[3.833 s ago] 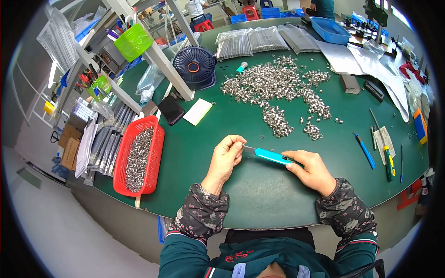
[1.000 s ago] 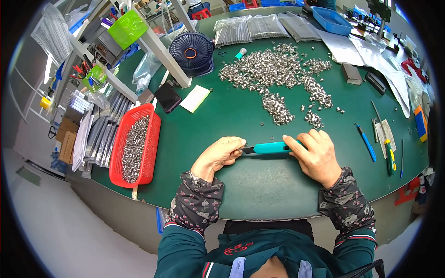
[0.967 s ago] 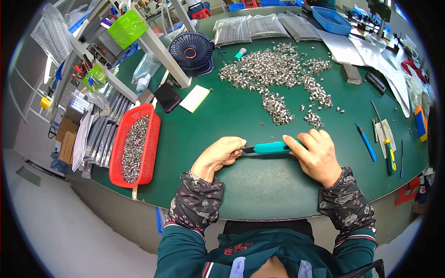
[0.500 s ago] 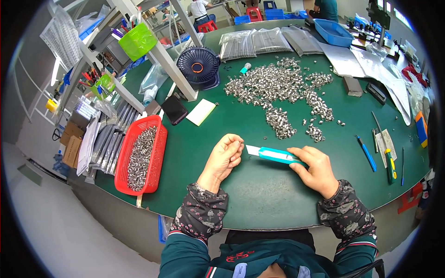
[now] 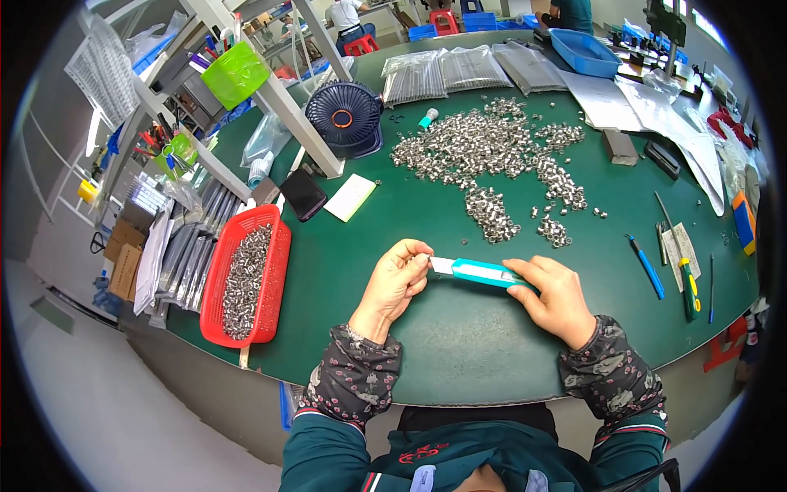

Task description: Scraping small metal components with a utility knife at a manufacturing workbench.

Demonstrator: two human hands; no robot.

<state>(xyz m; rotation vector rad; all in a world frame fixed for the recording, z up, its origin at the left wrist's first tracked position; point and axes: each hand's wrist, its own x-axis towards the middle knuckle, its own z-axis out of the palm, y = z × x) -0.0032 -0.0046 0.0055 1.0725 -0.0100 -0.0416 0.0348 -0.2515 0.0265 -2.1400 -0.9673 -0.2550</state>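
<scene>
My right hand (image 5: pixel 556 297) is wrapped round a teal utility knife (image 5: pixel 485 273). Its blade is out and points left, with the tip at the fingertips of my left hand (image 5: pixel 392 279). Thumb and forefinger of that left hand pinch a small metal ring, mostly hidden by the fingers. Beyond both hands lies a wide heap of small shiny metal rings (image 5: pixel 475 146), with smaller clusters nearer to me. To the left, a red plastic basket (image 5: pixel 277 283) holds many more of these metal pieces.
A dark fan (image 5: pixel 343 115), a black phone (image 5: pixel 303 195) and a pale notepad (image 5: pixel 351 198) sit at the left. On the right lie a blue pen-like tool (image 5: pixel 647 267), a yellow-green screwdriver (image 5: pixel 689 291) and a dark block (image 5: pixel 620 148). Bagged tubes (image 5: pixel 473 69) line the far side.
The knife blade has moved left against my left fingertips, where a small gap was before. The whole view has shifted slightly.
</scene>
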